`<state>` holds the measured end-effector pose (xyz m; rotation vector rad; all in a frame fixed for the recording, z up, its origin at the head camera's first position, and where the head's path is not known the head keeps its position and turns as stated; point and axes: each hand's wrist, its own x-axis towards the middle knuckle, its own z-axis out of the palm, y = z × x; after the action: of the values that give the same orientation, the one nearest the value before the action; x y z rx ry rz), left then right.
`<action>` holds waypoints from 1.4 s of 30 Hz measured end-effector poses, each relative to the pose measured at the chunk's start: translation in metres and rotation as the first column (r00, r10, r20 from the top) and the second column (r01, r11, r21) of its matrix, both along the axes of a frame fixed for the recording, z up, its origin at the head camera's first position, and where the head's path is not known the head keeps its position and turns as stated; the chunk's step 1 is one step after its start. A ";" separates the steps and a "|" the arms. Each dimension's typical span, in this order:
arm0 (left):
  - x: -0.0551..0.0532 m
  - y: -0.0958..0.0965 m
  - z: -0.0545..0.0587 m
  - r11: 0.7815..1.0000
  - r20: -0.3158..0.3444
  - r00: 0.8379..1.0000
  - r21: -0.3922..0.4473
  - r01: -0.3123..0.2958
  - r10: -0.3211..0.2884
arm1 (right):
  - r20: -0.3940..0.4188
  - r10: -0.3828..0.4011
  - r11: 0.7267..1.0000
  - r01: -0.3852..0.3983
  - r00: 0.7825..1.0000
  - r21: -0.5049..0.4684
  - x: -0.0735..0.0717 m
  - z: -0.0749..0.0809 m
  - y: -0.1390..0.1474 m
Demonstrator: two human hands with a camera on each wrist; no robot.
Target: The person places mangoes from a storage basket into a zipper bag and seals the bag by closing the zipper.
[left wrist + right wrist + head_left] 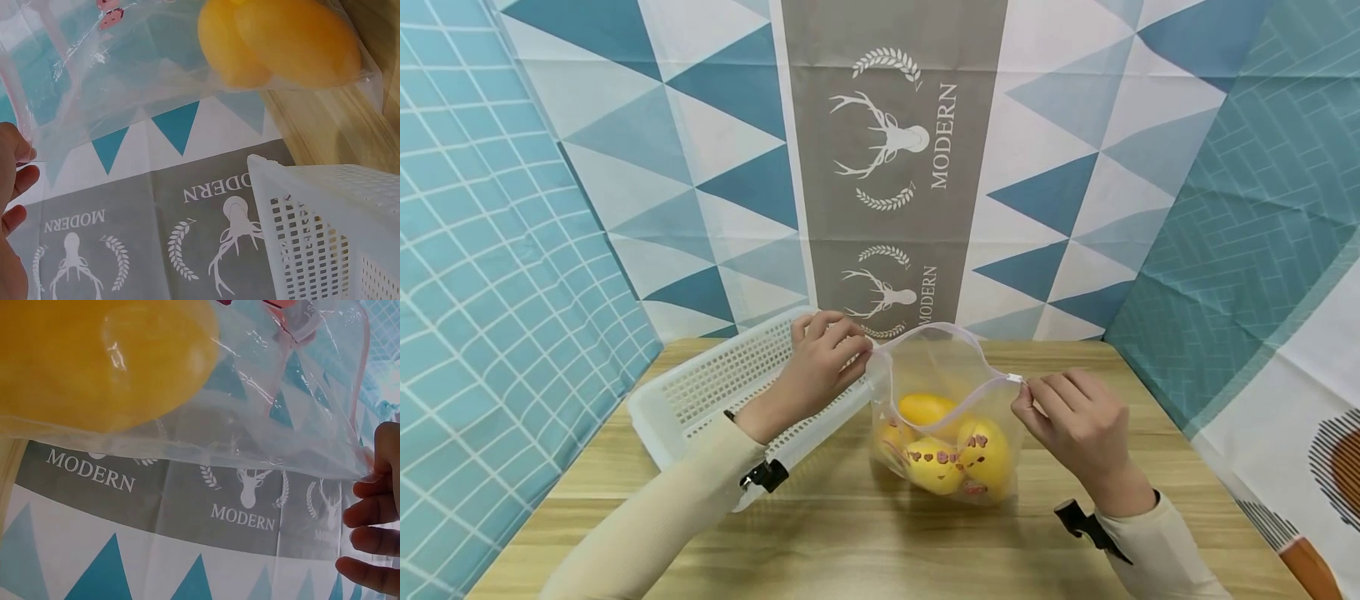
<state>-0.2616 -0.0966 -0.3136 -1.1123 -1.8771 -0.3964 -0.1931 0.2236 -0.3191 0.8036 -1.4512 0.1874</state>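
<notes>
A clear zip bag (943, 392) with a pink-edged mouth and reddish printing stands on the table, its top gaping. Inside lie several yellow fruits (987, 458), smooth and mango-like. My left hand (827, 354) pinches the left corner of the bag's mouth. At the opposite corner, beside the white slider (1014, 378), my right hand (1078, 417) pinches the edge between thumb and fingers. In the left wrist view two yellow fruits (294, 44) press against the film. One large yellow fruit (106, 362) fills the upper left of the right wrist view.
A white perforated plastic basket (658, 421) sits on the left of the wooden table (820, 550), partly under my left forearm. Patterned cloth (891, 125) forms the back wall, with blue tiled cloth (467, 275) at left and green cloth (1247, 200) at right.
</notes>
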 end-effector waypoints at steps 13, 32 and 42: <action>0.023 -0.014 -0.007 0.998 -0.034 0.998 0.047 -0.051 0.053 | -0.047 0.017 0.999 -0.019 0.999 -0.044 -0.012 -0.006 0.009; 0.036 -0.040 -0.019 0.978 -0.024 0.989 0.154 -0.142 0.147 | 0.002 0.044 0.996 -0.044 0.999 -0.081 -0.025 -0.017 0.015; 0.037 -0.045 -0.023 0.973 -0.004 0.982 0.137 -0.184 0.186 | 0.019 0.047 0.995 -0.045 0.999 -0.090 -0.033 -0.025 0.020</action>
<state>-0.2251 -0.1419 -0.3367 -0.8397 -1.8901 -0.4003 -0.2265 0.2435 -0.3442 0.7648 -1.4345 0.2945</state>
